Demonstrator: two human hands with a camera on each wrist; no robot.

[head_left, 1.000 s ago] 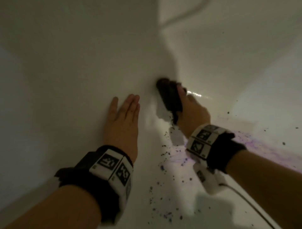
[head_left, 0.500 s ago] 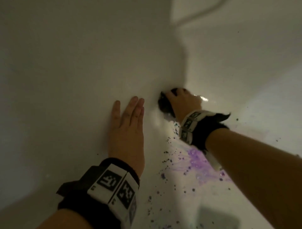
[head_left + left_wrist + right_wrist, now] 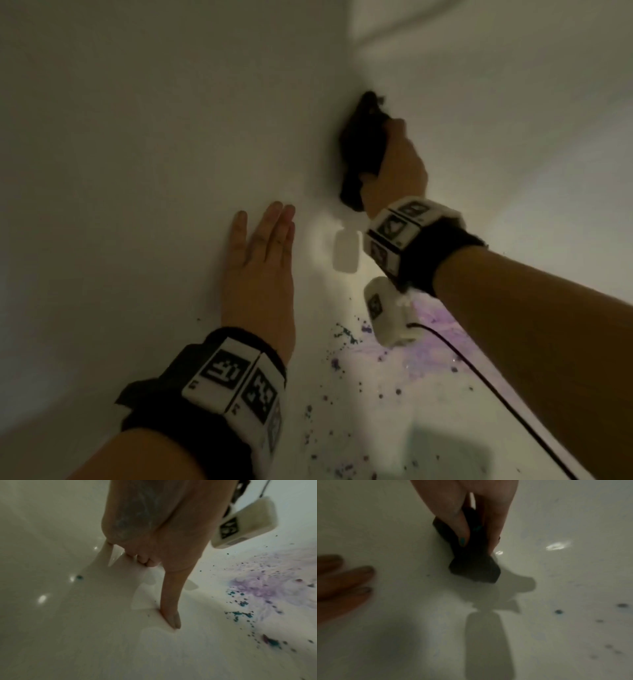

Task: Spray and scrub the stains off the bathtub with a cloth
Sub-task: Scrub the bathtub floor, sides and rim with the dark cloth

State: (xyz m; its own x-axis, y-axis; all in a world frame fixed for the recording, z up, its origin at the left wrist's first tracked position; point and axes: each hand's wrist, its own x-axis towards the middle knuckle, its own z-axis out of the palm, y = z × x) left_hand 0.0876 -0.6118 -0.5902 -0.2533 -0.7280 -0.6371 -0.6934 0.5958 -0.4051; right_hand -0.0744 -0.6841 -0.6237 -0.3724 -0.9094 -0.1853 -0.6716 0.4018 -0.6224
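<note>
I am inside a white bathtub (image 3: 137, 171). My right hand (image 3: 394, 164) grips a dark bunched cloth (image 3: 359, 147) and presses it against the tub's curved wall; the right wrist view shows thumb and fingers curled round the cloth (image 3: 471, 555). My left hand (image 3: 263, 260) lies flat on the tub wall, fingers straight, to the left of the cloth; it (image 3: 154, 545) bears on the wall (image 3: 68, 628) with the thumb stretched out. A purple smear (image 3: 411, 349) with dark blue-green specks (image 3: 346, 332) covers the tub floor below my right wrist. No spray bottle is in view.
A white wrist camera unit (image 3: 387, 311) with a black cable (image 3: 496, 390) hangs under my right wrist above the stain. More specks (image 3: 272, 642) are scattered toward the near side. The tub wall curves up on the left and far side.
My right hand has carried the cloth up the tub wall, away from the purple smear. The left hand stays flat in the same place.
</note>
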